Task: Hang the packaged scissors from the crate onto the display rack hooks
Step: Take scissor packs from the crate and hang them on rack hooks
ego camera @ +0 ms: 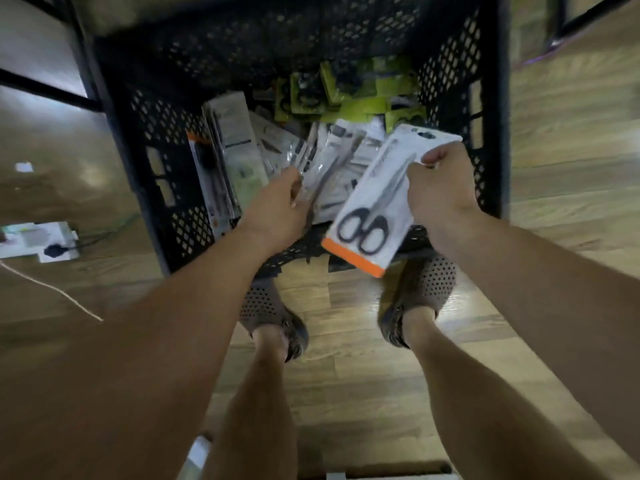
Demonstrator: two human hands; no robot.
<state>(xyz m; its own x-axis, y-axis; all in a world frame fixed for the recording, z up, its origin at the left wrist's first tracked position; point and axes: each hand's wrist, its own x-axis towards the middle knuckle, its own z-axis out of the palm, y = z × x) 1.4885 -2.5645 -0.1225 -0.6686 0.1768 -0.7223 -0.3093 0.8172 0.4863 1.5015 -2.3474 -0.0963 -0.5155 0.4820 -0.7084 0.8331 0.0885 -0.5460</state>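
A black perforated crate [145,140] stands on the floor in front of me, holding several packaged scissors. My right hand [440,188] grips a white card pack of black-handled scissors [377,199] with an orange bottom strip, lifted over the crate's near edge. My left hand [277,209] reaches into the crate and pinches a clear-fronted pack of scissors [325,174] in the pile. Green packs [349,95] lie at the crate's far side. White packs [228,147] lean against its left wall. No display rack hooks are in view.
Wooden floor surrounds the crate. My feet in perforated brown shoes [273,317] stand just behind it. A white power strip [38,240] with a plug and a cord [52,289] lies at the left. Black metal frame bars [48,88] run at upper left and upper right.
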